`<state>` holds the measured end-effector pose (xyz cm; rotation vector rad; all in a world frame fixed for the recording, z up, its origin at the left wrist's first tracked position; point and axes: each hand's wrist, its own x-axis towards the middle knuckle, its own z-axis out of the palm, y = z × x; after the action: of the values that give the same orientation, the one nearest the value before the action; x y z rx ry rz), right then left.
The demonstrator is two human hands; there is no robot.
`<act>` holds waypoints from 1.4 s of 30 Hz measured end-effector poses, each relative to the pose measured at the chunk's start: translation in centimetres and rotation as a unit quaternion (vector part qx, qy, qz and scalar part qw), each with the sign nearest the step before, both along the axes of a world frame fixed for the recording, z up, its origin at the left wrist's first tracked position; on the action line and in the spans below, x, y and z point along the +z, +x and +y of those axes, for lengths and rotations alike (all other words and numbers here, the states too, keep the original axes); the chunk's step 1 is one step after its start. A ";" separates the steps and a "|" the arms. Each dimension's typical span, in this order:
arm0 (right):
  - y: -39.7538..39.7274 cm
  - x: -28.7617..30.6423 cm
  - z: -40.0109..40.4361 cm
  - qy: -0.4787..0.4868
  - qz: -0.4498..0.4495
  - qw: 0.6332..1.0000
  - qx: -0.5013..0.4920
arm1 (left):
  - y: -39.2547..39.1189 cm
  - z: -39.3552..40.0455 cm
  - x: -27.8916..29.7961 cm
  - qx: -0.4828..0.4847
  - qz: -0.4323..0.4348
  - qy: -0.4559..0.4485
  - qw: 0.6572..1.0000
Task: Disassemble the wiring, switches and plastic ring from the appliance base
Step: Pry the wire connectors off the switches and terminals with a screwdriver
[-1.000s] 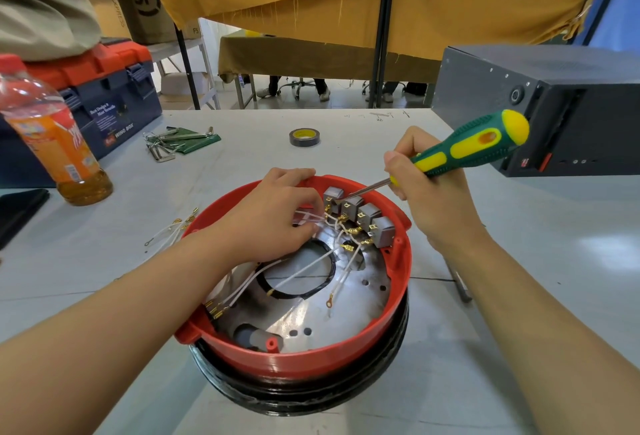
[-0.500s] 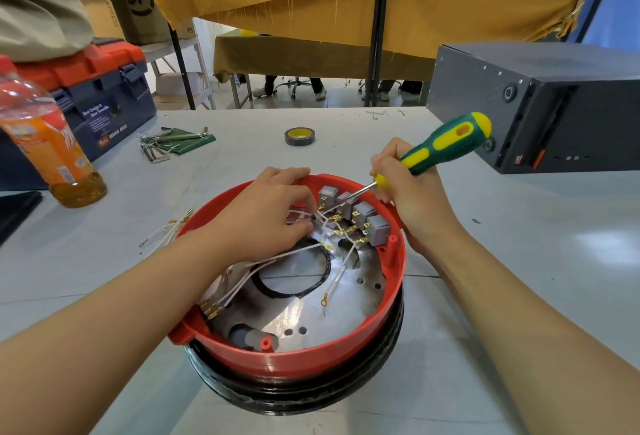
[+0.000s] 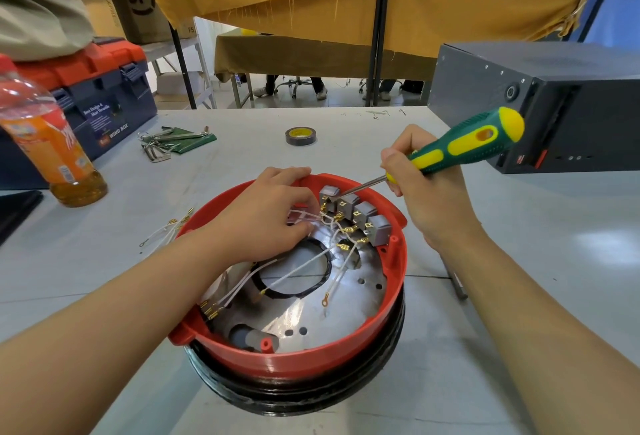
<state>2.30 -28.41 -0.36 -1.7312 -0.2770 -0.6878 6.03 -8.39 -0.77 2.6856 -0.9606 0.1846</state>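
left hand [image 3: 266, 216] fingers curled, pinching, right hand [image 3: 426, 192] gripping, both forearms reaching forward

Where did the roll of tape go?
In the head view the roll of tape lies flat on the grey table, beyond the red ring, right of the hex keys.

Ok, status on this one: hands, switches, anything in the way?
Right hand grips screwdriver, tip at switches. Left hand pinches white wires. Wires tangled around terminals.

switches [image 3: 356, 216] in base [image 3: 394, 282], bottle [image 3: 52, 147] left
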 end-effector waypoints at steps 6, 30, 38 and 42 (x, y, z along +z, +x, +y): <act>-0.5 0.0 0.2 -0.077 -0.017 0.997 0.011 | 0.0 0.0 0.0 0.001 0.000 0.003 1.000; 0.6 -0.2 0.2 0.179 0.058 0.982 0.024 | 0.6 -1.1 -0.3 0.054 -0.009 -0.038 0.998; 0.2 -0.5 0.8 0.119 0.039 0.992 -0.010 | 0.8 -1.2 0.4 0.064 0.014 -0.034 0.997; -0.2 -0.1 0.7 0.017 0.007 1.000 -0.003 | 1.0 -1.9 0.8 0.082 0.027 -0.042 0.995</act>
<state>2.05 -27.74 -0.42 -1.7043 -0.2500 -0.6814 6.98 -10.30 0.02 2.6765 -0.7008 0.1818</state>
